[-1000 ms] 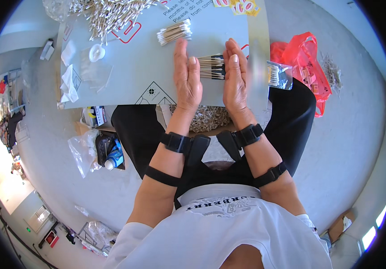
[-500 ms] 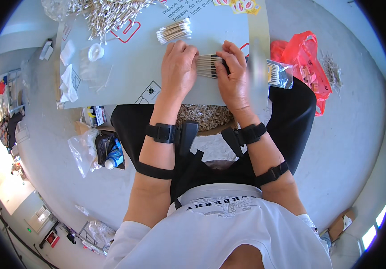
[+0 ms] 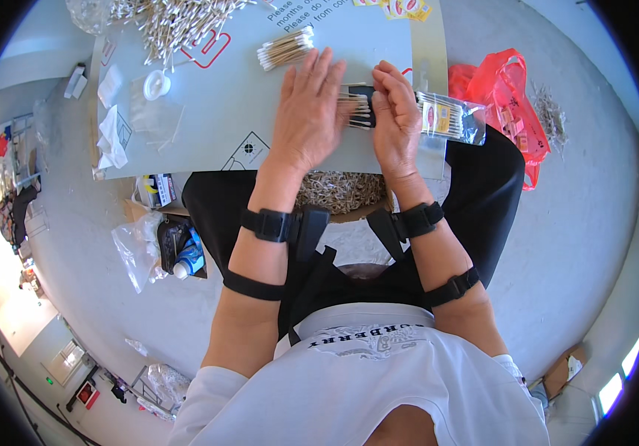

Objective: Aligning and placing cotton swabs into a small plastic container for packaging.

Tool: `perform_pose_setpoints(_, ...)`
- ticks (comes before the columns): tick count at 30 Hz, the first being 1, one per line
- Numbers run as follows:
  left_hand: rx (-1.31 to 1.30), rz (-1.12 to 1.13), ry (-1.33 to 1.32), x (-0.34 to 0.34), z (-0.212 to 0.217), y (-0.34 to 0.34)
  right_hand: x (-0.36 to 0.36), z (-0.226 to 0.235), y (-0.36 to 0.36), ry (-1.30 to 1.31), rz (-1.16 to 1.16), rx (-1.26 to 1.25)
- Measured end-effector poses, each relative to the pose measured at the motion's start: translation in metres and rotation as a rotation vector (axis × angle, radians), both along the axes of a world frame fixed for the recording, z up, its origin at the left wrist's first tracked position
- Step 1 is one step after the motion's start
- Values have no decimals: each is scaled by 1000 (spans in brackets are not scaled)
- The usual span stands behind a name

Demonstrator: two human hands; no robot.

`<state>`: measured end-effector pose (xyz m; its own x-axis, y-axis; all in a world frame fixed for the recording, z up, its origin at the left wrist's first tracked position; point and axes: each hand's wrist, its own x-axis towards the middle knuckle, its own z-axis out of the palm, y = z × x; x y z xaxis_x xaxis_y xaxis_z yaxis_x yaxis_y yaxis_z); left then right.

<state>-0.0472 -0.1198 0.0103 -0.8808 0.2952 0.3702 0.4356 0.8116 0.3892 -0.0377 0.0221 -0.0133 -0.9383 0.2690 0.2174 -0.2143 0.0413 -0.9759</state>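
My left hand (image 3: 310, 111) lies flat and open over the left part of a row of loose cotton swabs (image 3: 354, 108), hiding much of it. The tips at the row's right end rest on a black strip (image 3: 362, 91). My right hand (image 3: 397, 123) stands on its edge beside those tips, fingers lightly curved and nothing visible in its grasp. Right of it lies a clear bag of cotton swabs (image 3: 447, 117) with a yellow and red label, partly covered by the hand. A small bundle of cotton swabs (image 3: 285, 49) sits beyond my left fingertips.
A large heap of cotton swabs (image 3: 186, 26) fills the table's far left. A white round lid (image 3: 157, 85), clear plastic and crumpled tissue (image 3: 112, 141) lie at left. Yellow labels (image 3: 407, 9) are at the far edge. A red plastic bag (image 3: 509, 111) is right of the table; a box of swabs (image 3: 342, 191) is below.
My left hand has gone from gripping the swabs to lying flat over them, farther right. My right hand has loosened its pinch and turned on edge, uncovering the labelled bag.
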Motion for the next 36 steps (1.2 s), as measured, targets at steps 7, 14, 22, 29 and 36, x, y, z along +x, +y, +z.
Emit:
perform_pose_setpoints(7,-209,38,-244,32,-3,9,9,9,20,4,18,191)
perform_pose_setpoints(14,-190,32,-247,32,-2,10,22,16,27,58,131,508)
perform_pose_setpoints(22,-189,34,-287,32,0,10,24,13,28,63,169,586)
perform_pose_setpoints(29,-196,42,-276,31,-2,10,24,14,28,61,178,587)
perform_pose_setpoints(36,-190,45,-275,31,-1,10,22,14,26,58,149,573)
